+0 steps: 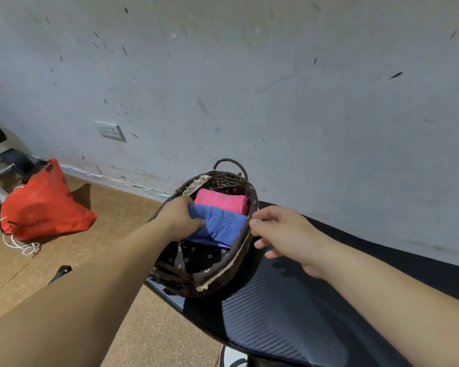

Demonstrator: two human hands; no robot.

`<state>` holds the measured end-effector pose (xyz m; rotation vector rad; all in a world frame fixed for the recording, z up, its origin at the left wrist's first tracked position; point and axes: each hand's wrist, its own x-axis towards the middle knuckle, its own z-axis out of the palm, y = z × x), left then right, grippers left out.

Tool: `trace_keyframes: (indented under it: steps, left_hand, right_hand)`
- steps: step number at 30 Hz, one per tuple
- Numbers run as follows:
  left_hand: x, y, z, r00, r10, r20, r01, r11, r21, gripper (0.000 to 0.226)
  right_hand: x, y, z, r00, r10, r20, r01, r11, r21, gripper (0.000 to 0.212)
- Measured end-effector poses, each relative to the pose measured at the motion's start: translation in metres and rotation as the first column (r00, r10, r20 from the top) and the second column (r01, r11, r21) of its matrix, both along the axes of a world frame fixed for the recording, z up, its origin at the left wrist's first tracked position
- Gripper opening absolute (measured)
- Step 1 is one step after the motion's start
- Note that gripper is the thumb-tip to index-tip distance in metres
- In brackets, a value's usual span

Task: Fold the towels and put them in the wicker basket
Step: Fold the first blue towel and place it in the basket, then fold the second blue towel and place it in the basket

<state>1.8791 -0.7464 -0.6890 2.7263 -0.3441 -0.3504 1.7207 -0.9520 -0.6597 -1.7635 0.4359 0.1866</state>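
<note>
left hand [179, 217] grips the blue towel [219, 225] inside the wicker basket [217, 276], mid-frame. right hand [284, 234] hovers released beside its rim. pink towel [221, 201] lies behind.

Two folded towels [223, 215] side by side in wicker basket [223, 276], basket on table [281, 313], bag [43, 205] far left

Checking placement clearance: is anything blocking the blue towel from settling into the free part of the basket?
Nothing visible blocks it. The blue towel is already inside the wicker basket, gripped by the left hand, lying against the pink towel on its far side. The near section shows only bare liner. The right hand is at the rim, outside.
</note>
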Motion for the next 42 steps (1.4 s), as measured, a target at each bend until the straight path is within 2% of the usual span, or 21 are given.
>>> trace_keyframes:
  steps: [2,4,7,9,12,18,21,23,25,27,29,32,36,42]
  left_hand:
    - [-0.003,-0.002,0.000,0.997,-0.054,0.050,0.048,0.993,0.110,0.050]
    - [-0.011,-0.013,0.004,0.974,-0.149,0.170,0.100,0.958,0.268,0.054]
    - [-0.027,-0.034,0.012,0.901,-0.286,0.325,0.174,0.926,0.334,0.054]
    - [-0.035,-0.043,0.005,0.896,-0.354,0.268,0.264,0.910,0.321,0.055]
    - [-0.031,-0.045,-0.020,0.922,-0.379,0.079,0.332,0.880,0.340,0.062]
    - [-0.026,-0.050,-0.030,0.931,-0.364,0.026,0.329,0.869,0.370,0.064]
    - [-0.031,-0.046,-0.020,0.931,-0.360,0.060,0.330,0.899,0.287,0.054]
    - [-0.043,-0.046,-0.007,0.932,-0.340,0.124,0.315,0.931,0.183,0.038]
    - [-0.067,-0.053,0.009,0.930,-0.299,0.213,0.298,0.954,0.040,0.033]
    - [-0.102,-0.066,0.025,0.920,-0.258,0.295,0.312,0.938,-0.153,0.031]
    - [-0.137,-0.084,0.035,0.902,-0.284,0.326,0.377,0.885,-0.273,0.027]
    - [-0.180,-0.118,0.040,0.899,-0.369,0.234,0.433,0.826,-0.360,0.033]
    - [-0.230,-0.171,0.047,0.889,-0.452,0.073,0.427,0.760,-0.490,0.024]
    - [-0.295,-0.246,0.041,0.804,-0.593,0.050,0.536,0.685,-0.493,0.027]
  right_hand:
    - [0.001,0.000,0.000,1.000,-0.002,-0.002,0.002,1.000,-0.003,0.027]
    - [0.001,0.001,0.000,1.000,-0.009,-0.003,0.009,1.000,-0.008,0.026]
    - [0.000,0.003,0.000,1.000,-0.022,0.001,0.022,1.000,-0.010,0.024]
    - [0.000,0.004,0.000,1.000,-0.029,0.002,0.029,1.000,-0.011,0.019]
    - [-0.002,0.004,0.000,1.000,-0.028,-0.004,0.028,1.000,-0.013,0.015]
    - [-0.009,-0.005,0.008,1.000,-0.026,-0.009,0.026,0.999,-0.033,0.018]
    - [-0.019,-0.011,0.016,0.999,-0.051,-0.016,0.050,0.998,-0.040,0.016]
    - [-0.029,-0.017,0.021,0.998,-0.060,-0.020,0.059,0.997,-0.053,0.015]
    - [-0.042,-0.024,0.027,0.997,-0.078,-0.020,0.076,0.994,-0.072,0.015]
    - [-0.059,-0.033,0.034,0.995,-0.100,-0.019,0.099,0.992,-0.079,0.015]
    - [-0.078,-0.045,0.040,0.993,-0.120,-0.011,0.119,0.990,-0.082,0.015]
    - [-0.112,-0.066,0.046,0.988,-0.157,-0.002,0.156,0.981,-0.114,0.017]
    - [-0.164,-0.106,0.047,0.975,-0.220,0.024,0.220,0.955,-0.197,0.018]
    - [-0.255,-0.176,0.033,0.938,-0.343,0.045,0.340,0.891,-0.299,0.020]
